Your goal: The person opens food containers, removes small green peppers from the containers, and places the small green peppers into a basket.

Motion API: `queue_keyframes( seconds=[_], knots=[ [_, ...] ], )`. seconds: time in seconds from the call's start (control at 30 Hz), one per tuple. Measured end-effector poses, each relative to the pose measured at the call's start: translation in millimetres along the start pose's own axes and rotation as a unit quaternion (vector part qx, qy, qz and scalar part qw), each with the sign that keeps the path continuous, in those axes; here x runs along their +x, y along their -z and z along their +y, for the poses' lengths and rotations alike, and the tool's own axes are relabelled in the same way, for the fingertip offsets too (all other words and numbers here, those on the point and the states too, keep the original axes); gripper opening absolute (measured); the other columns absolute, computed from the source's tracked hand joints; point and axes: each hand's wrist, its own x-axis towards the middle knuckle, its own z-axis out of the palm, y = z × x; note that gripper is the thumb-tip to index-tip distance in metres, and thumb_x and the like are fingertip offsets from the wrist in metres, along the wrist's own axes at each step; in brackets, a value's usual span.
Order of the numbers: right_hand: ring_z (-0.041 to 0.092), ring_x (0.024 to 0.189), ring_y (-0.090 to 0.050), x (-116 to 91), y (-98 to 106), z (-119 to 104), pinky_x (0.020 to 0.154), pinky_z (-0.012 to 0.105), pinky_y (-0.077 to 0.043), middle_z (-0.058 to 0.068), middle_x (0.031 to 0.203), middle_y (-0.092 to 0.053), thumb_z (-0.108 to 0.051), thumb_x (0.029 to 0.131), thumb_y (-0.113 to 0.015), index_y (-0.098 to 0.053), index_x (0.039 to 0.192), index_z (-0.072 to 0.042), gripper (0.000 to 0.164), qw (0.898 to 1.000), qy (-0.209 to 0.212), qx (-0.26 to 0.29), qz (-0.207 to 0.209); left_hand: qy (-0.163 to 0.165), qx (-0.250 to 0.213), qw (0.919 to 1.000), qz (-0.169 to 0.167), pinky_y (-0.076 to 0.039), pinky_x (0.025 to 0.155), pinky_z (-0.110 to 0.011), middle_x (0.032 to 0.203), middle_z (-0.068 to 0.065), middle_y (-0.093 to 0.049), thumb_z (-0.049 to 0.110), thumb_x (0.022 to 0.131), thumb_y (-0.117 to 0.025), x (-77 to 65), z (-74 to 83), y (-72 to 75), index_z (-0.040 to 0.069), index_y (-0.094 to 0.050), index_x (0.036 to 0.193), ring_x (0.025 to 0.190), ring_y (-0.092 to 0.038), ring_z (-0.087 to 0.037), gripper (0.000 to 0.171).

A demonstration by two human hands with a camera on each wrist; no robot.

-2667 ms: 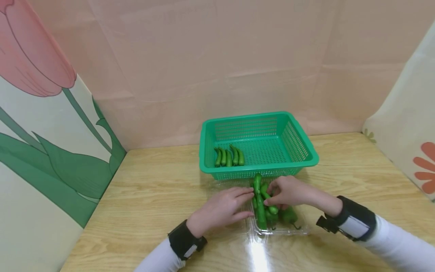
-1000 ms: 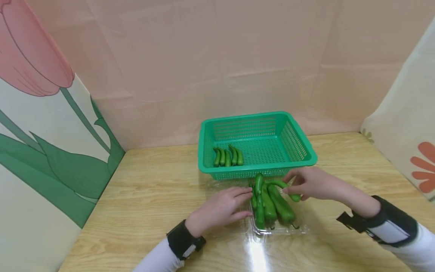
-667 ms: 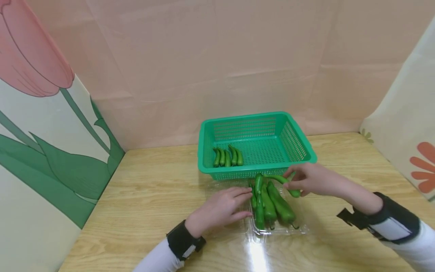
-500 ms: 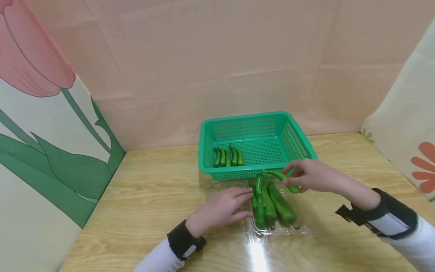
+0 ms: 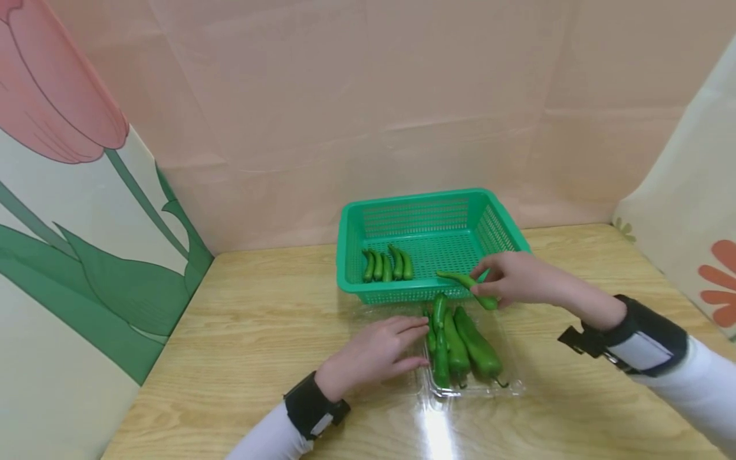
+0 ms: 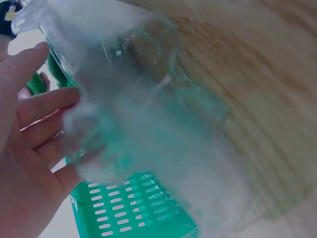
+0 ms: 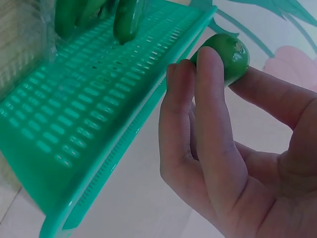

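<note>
My right hand [image 5: 514,278] pinches a green chili pepper [image 5: 459,277] between thumb and fingers, over the near rim of the green basket [image 5: 425,287]. In the right wrist view the end of that chili pepper [image 7: 232,55] sticks out from the fingertips. My left hand [image 5: 376,354] lies with fingers extended at the left edge of a clear plastic box [image 5: 506,383]. Inside the box are large green peppers [image 5: 478,345] and slimmer green ones [image 5: 440,358]. In the left wrist view the left hand [image 6: 37,119] touches the clear plastic.
Several small green chili peppers [image 5: 386,265] lie side by side at the left inside the basket. The box's clear lid spreads under the left hand. A wooden table [image 5: 247,319] carries everything; a pink cloth wall [image 5: 368,128] rises behind.
My right hand pinched a chili pepper among those in the box, drew it rightward, then lifted it away toward the basket's near rim. My left hand stays in place.
</note>
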Motion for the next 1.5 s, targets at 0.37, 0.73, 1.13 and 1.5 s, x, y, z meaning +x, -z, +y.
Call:
queue_keyframes(
  seconds=[0.37, 0.73, 1.13, 1.5],
  knots=[
    [0.020, 0.069, -0.070, 26.6, 11.5, -6.7, 0.062, 0.032, -0.060, 0.023, 0.106, -0.068, -0.028, 0.092, -0.062, -0.054, 0.124, 0.005, 0.047, 1.000, -0.012, -0.006, -0.009, 0.002, -0.006, 1.0000, -0.002, -0.039, 0.109, -0.024, 0.139, -0.009, -0.052, 0.051, 0.093, -0.049, 0.8, 0.1, -0.2, 0.007, -0.054, 0.131, 0.126, -0.052, -0.017, 0.058],
    [0.021, 0.074, -0.070, 56.9, 28.0, -18.5, 0.066, 0.032, -0.061, 0.023, 0.108, -0.066, -0.025, 0.091, -0.063, -0.055, 0.123, 0.003, 0.043, 0.999, -0.036, -0.007, -0.010, -0.005, 0.004, 1.0000, 0.007, -0.040, 0.108, -0.023, 0.137, -0.009, -0.054, 0.049, 0.092, -0.053, -0.4, -0.7, -0.6, 0.006, -0.055, 0.129, 0.124, -0.053, -0.017, 0.056],
    [0.016, 0.077, -0.065, 91.5, 38.4, -28.3, 0.068, 0.029, -0.060, 0.014, 0.094, -0.065, -0.021, 0.090, -0.063, -0.054, 0.125, 0.003, 0.043, 0.998, -0.061, 0.018, -0.027, -0.003, 0.002, 1.0000, 0.006, -0.039, 0.109, -0.023, 0.138, -0.009, -0.053, 0.049, 0.093, -0.052, -0.8, -0.8, -1.1, 0.006, -0.055, 0.130, 0.124, -0.053, -0.017, 0.057],
    [0.023, 0.089, -0.066, 129.9, 42.2, -25.2, 0.074, 0.031, -0.060, 0.022, 0.114, -0.060, -0.020, 0.093, -0.058, -0.048, 0.131, 0.007, 0.048, 0.997, -0.067, 0.024, -0.042, -0.001, 0.003, 1.0000, 0.005, -0.039, 0.108, -0.023, 0.138, -0.009, -0.053, 0.050, 0.093, -0.052, -0.5, -0.5, -0.7, 0.007, -0.055, 0.130, 0.125, -0.053, -0.017, 0.057]
  ],
)
